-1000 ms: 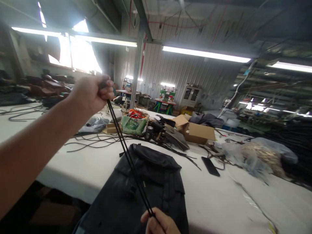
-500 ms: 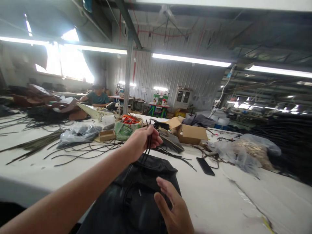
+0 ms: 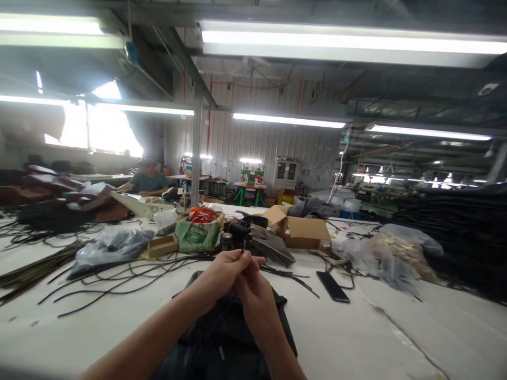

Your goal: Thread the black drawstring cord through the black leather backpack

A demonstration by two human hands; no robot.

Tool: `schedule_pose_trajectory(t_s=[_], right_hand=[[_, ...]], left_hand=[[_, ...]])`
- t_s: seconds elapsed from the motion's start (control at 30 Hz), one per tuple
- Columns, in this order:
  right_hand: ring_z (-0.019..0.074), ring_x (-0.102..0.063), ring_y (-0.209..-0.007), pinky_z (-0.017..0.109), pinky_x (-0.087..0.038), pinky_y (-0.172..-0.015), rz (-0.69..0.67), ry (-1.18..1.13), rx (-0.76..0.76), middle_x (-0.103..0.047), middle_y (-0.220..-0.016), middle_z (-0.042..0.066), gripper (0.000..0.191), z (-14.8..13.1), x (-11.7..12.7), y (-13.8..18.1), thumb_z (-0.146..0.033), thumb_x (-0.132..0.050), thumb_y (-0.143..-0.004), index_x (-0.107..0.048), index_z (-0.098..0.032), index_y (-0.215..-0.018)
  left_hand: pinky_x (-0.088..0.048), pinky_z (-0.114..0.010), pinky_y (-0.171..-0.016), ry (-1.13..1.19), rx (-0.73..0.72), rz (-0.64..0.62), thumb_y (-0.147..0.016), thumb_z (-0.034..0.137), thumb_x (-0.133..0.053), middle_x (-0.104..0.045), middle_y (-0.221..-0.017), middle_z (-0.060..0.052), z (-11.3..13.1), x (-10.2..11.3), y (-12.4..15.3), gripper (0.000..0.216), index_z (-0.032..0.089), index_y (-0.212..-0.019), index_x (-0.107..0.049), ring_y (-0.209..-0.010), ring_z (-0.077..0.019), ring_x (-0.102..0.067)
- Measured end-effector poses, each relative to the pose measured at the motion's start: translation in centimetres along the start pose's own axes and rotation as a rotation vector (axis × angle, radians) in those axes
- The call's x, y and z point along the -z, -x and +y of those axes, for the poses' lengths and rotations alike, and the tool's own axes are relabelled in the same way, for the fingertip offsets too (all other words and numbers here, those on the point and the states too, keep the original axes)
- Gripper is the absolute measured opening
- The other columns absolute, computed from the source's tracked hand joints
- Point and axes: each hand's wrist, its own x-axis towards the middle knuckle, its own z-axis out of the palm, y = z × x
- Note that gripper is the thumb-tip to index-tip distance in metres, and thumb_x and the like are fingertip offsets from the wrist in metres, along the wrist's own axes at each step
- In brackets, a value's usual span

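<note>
A thin, limp black cord is pinched near its tip between left hand and right hand, twelve o'clock of the soft black bag.

The left hand and right hand cover most of the black bag, cut off by the bottom edge, and whatever their grip encloses.

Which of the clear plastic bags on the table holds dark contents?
The plastic bag on the left, beside the small flat cardboard box. Its contents look dark grey, while the bag on the right holds pale tan material.
</note>
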Motion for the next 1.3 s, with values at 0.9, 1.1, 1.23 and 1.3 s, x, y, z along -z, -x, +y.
schedule_pose_trajectory(t_s=[0.9,1.1,1.23,1.3], right_hand=[[0.0314,-0.078,-0.091,0.039,-0.066,-0.077,-0.537,1.499,0.319,-0.078,-0.121,0.014,0.068,8.2,14.4,26.2,-0.007,-0.055,-0.064,-0.064,-0.019,-0.13],[0.0256,-0.08,-0.099,0.033,-0.064,-0.081,-0.649,1.467,0.074,-0.082,-0.115,0.009,0.055,0.7,19.1,18.3,-0.001,-0.049,-0.077,-0.077,-0.024,-0.119],[0.0205,-0.076,-0.087,0.028,-0.056,-0.077,-0.748,1.37,-0.246,-0.079,-0.088,0.001,0.04,-2.9,21.0,15.0,0.0,-0.051,-0.079,-0.078,-0.027,-0.088],[0.0207,-0.075,-0.087,0.029,-0.056,-0.078,-0.656,1.353,-0.242,-0.077,-0.09,0.002,0.03,-2.9,20.7,15.1,-0.005,-0.054,-0.087,-0.075,-0.026,-0.089]], left_hand=[[-0.052,-0.04,-0.117,-1.303,-0.19,-0.297,-0.08,-0.004,-0.048,-0.067,-0.159,-0.002,-19.2,8.9,25.2,0.078,0.031,-0.146,-0.072,-0.143,-0.0257,-0.066],[-0.061,-0.028,-0.089,-0.832,-0.081,-0.135,-0.105,0.023,-0.054,-0.086,-0.116,-0.003,-15.6,7.4,19.3,0.037,0.033,-0.126,-0.082,-0.104,-0.0247,-0.083],[-0.057,-0.034,-0.086,-0.794,0.097,0.184,-0.107,0.032,-0.051,-0.086,-0.109,-0.006,-15.1,5.5,16.0,0.034,0.027,-0.116,-0.083,-0.102,-0.0311,-0.082],[-0.056,-0.036,-0.088,-0.775,0.129,0.245,-0.107,0.034,-0.048,-0.086,-0.111,-0.007,-15.3,4.6,15.1,0.036,0.025,-0.115,-0.081,-0.105,-0.0325,-0.082]])
